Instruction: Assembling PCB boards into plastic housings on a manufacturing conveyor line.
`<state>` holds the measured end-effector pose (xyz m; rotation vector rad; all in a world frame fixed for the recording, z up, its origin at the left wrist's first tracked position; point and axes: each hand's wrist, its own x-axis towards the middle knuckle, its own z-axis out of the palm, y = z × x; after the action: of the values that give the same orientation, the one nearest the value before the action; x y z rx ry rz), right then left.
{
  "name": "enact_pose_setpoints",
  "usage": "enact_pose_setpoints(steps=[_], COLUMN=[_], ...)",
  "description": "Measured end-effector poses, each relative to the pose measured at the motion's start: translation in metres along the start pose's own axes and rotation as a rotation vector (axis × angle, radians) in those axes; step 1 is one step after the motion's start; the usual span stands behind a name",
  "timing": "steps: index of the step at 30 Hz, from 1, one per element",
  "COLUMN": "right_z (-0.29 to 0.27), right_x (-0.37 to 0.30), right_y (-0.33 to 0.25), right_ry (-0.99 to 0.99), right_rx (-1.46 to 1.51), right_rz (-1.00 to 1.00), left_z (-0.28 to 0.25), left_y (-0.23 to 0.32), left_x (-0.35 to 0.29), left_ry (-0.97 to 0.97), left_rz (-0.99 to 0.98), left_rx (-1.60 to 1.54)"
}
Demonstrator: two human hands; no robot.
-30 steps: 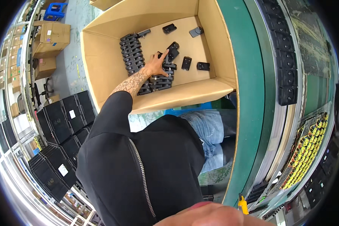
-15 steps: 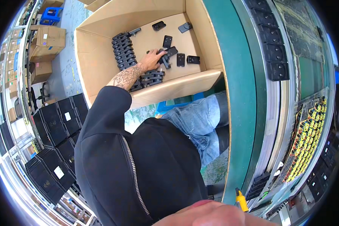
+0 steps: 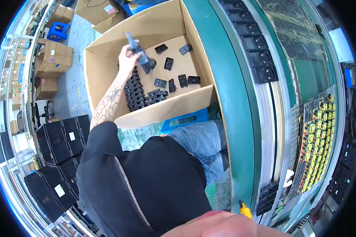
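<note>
My left hand (image 3: 127, 61) is raised over the left side of an open cardboard box (image 3: 166, 106). Its fingers are closed on black plastic parts (image 3: 143, 60), blurred by motion; how many it holds I cannot tell. Below the hand, a tight row of stacked black plastic parts (image 3: 134, 91) runs along the box's left wall. A shorter group of the same parts (image 3: 156, 96) lies by the near wall. Several loose black parts, such as a rectangular one (image 3: 168, 63) with small holes, are scattered over the box floor. My right hand is not in view.
Right of the box runs a green bench (image 3: 241, 118) with a rail holding black parts (image 3: 261, 59). Farther right lies a tray of yellow components (image 3: 318, 138). A yellow-handled tool (image 3: 245, 210) lies near the bench's front. Black crates (image 3: 55, 142) and cartons (image 3: 53, 57) stand left.
My left hand has lifted from the middle of the box toward its far left, carrying black plastic parts. The view has shifted, and the box appears slightly lower and the bench farther left.
</note>
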<state>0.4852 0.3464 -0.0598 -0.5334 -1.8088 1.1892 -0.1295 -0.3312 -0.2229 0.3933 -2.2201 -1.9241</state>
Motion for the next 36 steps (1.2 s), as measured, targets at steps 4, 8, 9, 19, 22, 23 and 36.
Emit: enact_pose_setpoints(steps=[4, 8, 9, 19, 22, 23, 36], right_z=[0.05, 0.112, 0.156, 0.291, 0.277, 0.271, 0.117], right_x=[0.009, 0.051, 0.069, 0.107, 0.101, 0.096, 0.05], right_y=[-0.038, -0.052, -0.056, -0.071, -0.074, -0.078, -0.133], right_ry=[0.073, 0.251, 0.344, 0.047, 0.326, 0.336, 0.078], right_rx=[0.077, -0.086, -0.119, -0.305, -0.443, -0.461, -0.958], right_rz=[0.01, -0.054, 0.018, -0.451, -0.565, -0.552, 0.869], left_z=[0.031, 0.121, 0.141, 0.374, 0.369, 0.367, 0.347], left_y=[0.098, 0.188, 0.207, 0.3, 0.296, 0.295, 0.238], left_x=[-0.045, -0.121, -0.145, -0.358, -0.389, -0.393, -0.319], left_ry=[0.035, -0.163, -0.312, -1.002, -1.061, -1.097, -1.209], left_rz=[0.047, 0.04, -0.005, -0.815, -0.9, -0.911, -0.749], left_rx=[-0.435, -0.802, -0.924, -0.969, -0.887, -0.857, -0.695])
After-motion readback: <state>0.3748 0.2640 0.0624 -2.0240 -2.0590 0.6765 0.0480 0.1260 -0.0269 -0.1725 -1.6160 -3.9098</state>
